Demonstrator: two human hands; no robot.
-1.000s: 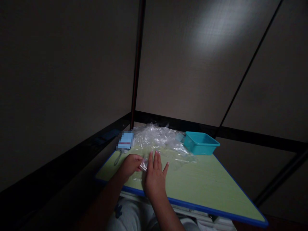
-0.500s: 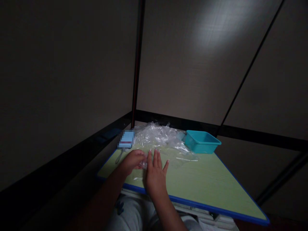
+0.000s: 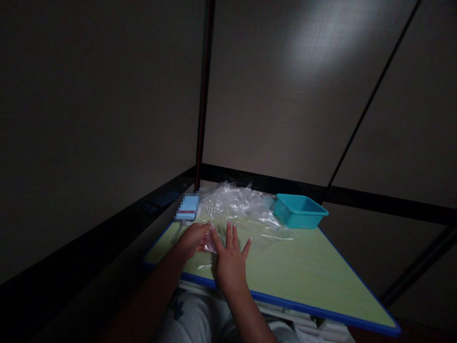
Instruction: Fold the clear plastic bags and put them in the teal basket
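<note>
My left hand (image 3: 193, 239) is closed, its fingers pinching a clear plastic bag (image 3: 210, 244) just above the near left part of the table. Lying flat beside it is my right hand (image 3: 231, 264), fingers spread. The right index finger reaches left to the edge of the bag, and the other fingertips rest over clear film on the tabletop. Beyond both hands spreads a crumpled heap of clear plastic bags (image 3: 233, 202). Part of the held bag is hidden by my left fingers.
A teal plastic basket (image 3: 300, 220) stands at the back right of the yellow-green table (image 3: 303, 271), which has a blue edge. At the back left lies a blurred-out phone-like item (image 3: 188, 206) with a strap. Dark-framed walls close in behind and to the left.
My right index finger has swung left, away from the middle finger, toward the bag. The plastic in my left hand looks flatter and more spread out. The basket and heap have stayed put.
</note>
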